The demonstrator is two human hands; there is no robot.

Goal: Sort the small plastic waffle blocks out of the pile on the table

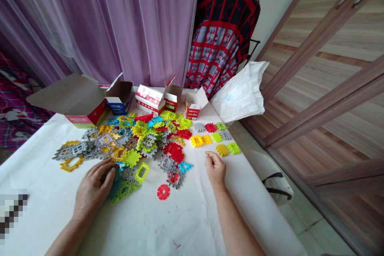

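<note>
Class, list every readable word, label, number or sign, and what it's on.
None reads clearly.
Blue box: lettering too small.
Red-and-white box: characters, too blurred.
Middle red box, right red box: print too small.
White bag: faint marks, unreadable.
Plastic pieces: no lettering visible.

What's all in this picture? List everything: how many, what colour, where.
Interlocking plastic pieces: too many to count, multicoloured, heaped mid-table
Separate pieces: about nine, yellow, green, grey, red, right of heap
Flower-shaped disc: 1, red, front of heap
Cardboard boxes: 5, red, blue, white, behind heap
Plastic bag: 1, white, table's far right
Table: 1, white, centre
Curtain: 1, purple, background
Checked cloth: 1, red, black, grey, beyond boxes
Patterned cloth: 1, magenta, far left
Wardrobe: 1, brown, right
Tiled floor: 1, pale, lower right
Unclear item: 1, white with dark bands, right
Left hand: 1, bare, at heap's near left edge
Right hand: 1, bare, curled, nearer than the separate pieces
</note>
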